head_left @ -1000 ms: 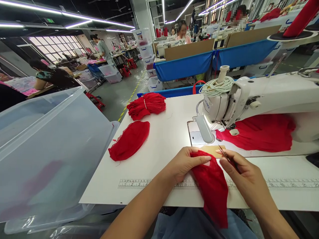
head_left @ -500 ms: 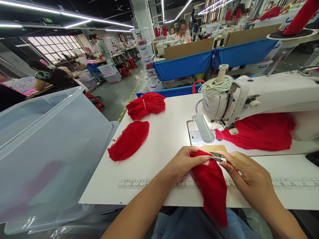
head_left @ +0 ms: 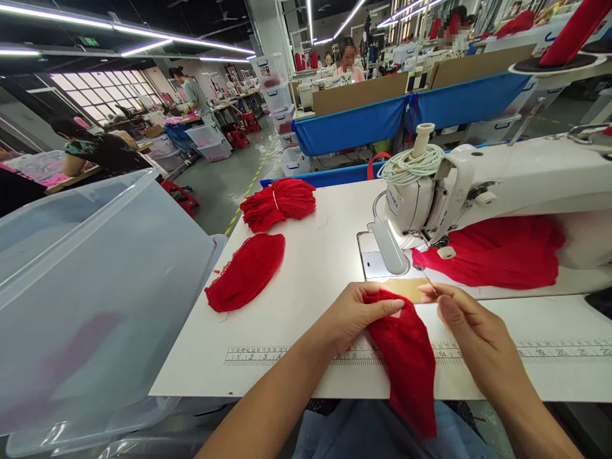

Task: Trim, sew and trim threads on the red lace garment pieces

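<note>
My left hand [head_left: 354, 312] pinches the upper end of a red fabric piece [head_left: 406, 363] between thumb and fingers, and the cloth hangs over the table's front edge towards my lap. To its right, my right hand [head_left: 471, 325] is closed on the thread snips [head_left: 433, 287]. Only a thin dark sliver of them shows near the fingertips; the rest is hidden in the hand. The snips are apart from the cloth. Just beyond both hands stands a white sewing machine [head_left: 516, 185], with more red fabric [head_left: 507, 252] lying under its arm.
On the left of the white table [head_left: 315, 268] lie a red fabric piece [head_left: 246, 273] and a tied red bundle [head_left: 280, 203]. A large clear plastic bin [head_left: 105, 280] stands left of the table. A printed ruler [head_left: 258, 356] runs along the front. Other people sit and stand farther back.
My right hand has drawn the snips slightly up and away from the cloth, turning them so their blades show less. My left hand keeps its hold on the red fabric.
</note>
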`<move>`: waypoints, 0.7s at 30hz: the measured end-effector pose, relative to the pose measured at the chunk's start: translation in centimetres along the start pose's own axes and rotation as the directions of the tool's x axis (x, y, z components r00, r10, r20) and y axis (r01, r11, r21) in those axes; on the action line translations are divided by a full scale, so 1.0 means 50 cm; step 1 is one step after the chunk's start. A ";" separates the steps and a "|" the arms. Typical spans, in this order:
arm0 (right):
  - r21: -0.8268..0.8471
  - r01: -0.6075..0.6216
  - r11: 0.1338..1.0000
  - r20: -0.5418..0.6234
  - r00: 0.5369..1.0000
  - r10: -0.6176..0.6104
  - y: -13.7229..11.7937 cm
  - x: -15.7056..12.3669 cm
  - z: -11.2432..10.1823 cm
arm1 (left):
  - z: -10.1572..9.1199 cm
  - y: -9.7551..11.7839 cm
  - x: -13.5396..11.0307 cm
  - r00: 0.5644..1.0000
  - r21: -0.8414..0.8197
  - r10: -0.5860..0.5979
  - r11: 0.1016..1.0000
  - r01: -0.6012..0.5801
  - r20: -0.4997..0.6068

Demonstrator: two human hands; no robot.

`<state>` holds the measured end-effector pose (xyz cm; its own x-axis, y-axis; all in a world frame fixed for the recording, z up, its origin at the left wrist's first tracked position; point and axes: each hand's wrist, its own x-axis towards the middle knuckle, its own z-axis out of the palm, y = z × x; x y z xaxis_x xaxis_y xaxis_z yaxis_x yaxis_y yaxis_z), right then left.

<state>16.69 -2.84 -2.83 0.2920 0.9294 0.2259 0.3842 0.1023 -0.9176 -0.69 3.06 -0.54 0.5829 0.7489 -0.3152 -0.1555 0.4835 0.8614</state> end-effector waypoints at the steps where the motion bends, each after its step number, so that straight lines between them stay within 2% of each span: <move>1: 0.097 -0.074 0.992 0.074 0.995 0.067 -0.005 0.000 0.005 | -0.001 -0.001 0.001 1.000 -0.007 0.002 1.000 -0.002 0.005; 3: 0.204 -0.194 0.960 0.217 0.965 0.148 -0.013 0.000 0.015 | -0.003 -0.003 0.003 1.000 -0.015 0.011 1.000 -0.011 0.021; 4: 0.214 -0.226 0.950 0.244 0.954 0.172 -0.016 0.000 0.020 | -0.004 -0.004 0.004 1.000 -0.013 0.017 1.000 -0.016 0.023; 9: 0.194 -0.198 0.961 0.137 0.975 0.173 -0.022 -0.001 0.028 | -0.003 -0.001 0.007 0.999 0.010 0.020 1.000 -0.019 -0.046; 15: 0.216 -0.219 0.951 0.146 0.971 0.191 -0.031 -0.004 0.031 | -0.002 0.000 0.009 0.999 -0.001 0.019 1.000 -0.019 -0.033; 18: 0.133 -0.157 0.979 0.116 0.983 0.141 -0.027 -0.005 0.036 | -0.002 -0.003 0.011 0.999 -0.041 0.009 0.999 -0.011 -0.041; 21: -0.034 -0.023 0.999 0.005 1.000 0.023 -0.012 -0.012 0.037 | -0.001 -0.004 0.011 0.998 -0.079 0.007 0.997 -0.011 -0.056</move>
<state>14.67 -2.81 -3.03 0.2961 0.9333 0.2032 0.4074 0.0690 -0.9106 -0.37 3.41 -0.89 0.5363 0.7764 -0.3309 -0.2247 0.5092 0.8308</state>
